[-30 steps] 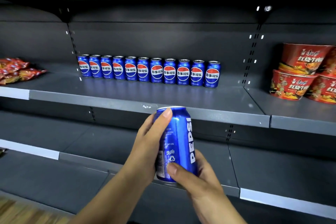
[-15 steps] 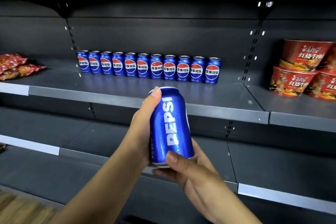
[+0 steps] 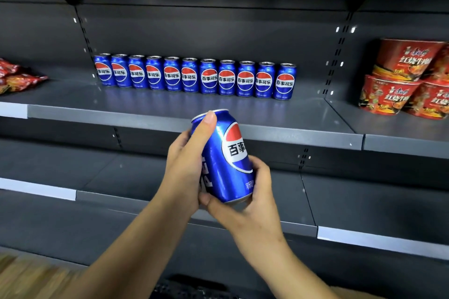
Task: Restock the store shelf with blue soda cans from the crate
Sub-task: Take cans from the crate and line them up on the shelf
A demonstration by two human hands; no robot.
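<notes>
Left hand (image 3: 187,165): thumb lies up the side of the blue soda can (image 3: 223,155), tip at the top rim; the other fingers wrap round the far side, mostly hidden. Grasping. Right hand (image 3: 252,199): cups the can's bottom end from below and right, fingers curled against the lower wall, thumb under the base. Also grasping.

Can held in the air, tilted with its top leaning left, round red-white-blue logo turned toward the camera. It sits in front of the near edge of the grey shelf (image 3: 303,119), not touching it.

On that shelf, far back: row of cans (image 3: 194,75), eleven counted, upright, side by side, logos forward. Open shelf space right of the last can. Far right bay: red noodle bowls (image 3: 401,80), stacked. Far left: red snack packets (image 3: 19,77), lying flat.
</notes>
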